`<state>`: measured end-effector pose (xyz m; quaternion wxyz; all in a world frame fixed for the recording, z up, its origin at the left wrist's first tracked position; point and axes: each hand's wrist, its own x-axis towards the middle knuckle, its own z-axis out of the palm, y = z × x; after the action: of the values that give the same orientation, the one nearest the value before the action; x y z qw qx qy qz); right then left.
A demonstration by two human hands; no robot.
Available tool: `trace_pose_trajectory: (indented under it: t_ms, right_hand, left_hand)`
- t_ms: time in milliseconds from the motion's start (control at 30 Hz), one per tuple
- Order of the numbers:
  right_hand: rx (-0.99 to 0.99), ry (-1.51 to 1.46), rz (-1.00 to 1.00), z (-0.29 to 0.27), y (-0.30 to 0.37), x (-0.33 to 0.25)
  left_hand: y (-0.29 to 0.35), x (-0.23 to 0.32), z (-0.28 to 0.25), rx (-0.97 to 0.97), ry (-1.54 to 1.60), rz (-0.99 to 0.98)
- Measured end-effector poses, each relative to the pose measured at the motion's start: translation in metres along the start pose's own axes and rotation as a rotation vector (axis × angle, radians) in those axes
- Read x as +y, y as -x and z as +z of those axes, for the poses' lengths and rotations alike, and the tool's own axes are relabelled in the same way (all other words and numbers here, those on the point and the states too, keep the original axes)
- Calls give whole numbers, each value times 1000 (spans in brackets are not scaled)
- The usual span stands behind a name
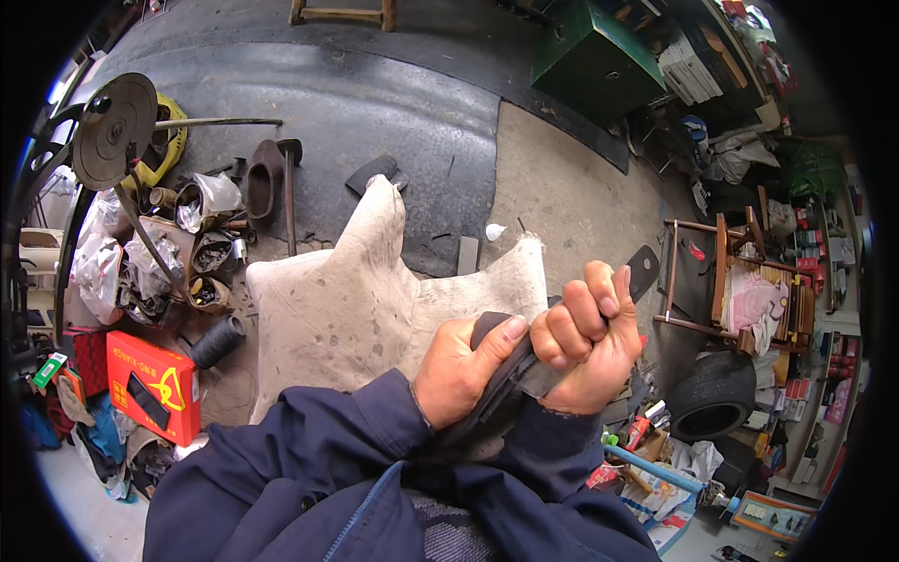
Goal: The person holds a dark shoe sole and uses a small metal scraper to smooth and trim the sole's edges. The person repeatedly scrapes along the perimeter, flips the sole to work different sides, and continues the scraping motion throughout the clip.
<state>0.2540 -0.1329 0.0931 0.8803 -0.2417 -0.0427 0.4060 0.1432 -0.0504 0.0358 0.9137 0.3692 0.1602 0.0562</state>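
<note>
Navy jacket [281, 468] sleeves come closest to me, both forearms bent inward over the person's lap. On the floor at the far side spreads a big dark mat [440, 122], and nearer lies a pale, stained cloth [323, 314], reaching out past the sleeves. Far right sits a green box [599, 66]; to the right, nearer, a black tyre [707, 403]. Over on the left I see a bright red box [178, 375], a black spool [218, 343] just beside it. Between the two hands, near the cloth's right side, is a dark, flexible piece [489, 401]. Their left hand [461, 367] grips it, thumb pressed along the top. Their right hand [590, 339] is clenched against its right end, knuckles up; what those fingers enclose I can't tell. Smallest of all, a white scrap [494, 231] rests on the floor beyond.
</note>
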Motion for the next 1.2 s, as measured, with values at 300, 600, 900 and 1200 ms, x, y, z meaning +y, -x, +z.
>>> trace_pose_trajectory:
  t_ms: [300, 600, 900, 1200]
  right_hand:
    - [141, -182, -133, -15, -3, -2]
    - [231, -297, -269, -32, -3, -12]
    - [256, -328, -271, -33, -6, -7]
    - [227, -356, -254, -36, -8, -7]
  left_hand:
    - [-8, 5, 1, 9, 87, -93]
    - [-12, 11, 7, 68, 21, -216]
    - [-17, 7, 5, 40, 28, -208]
    - [-16, 6, 8, 71, 36, -208]
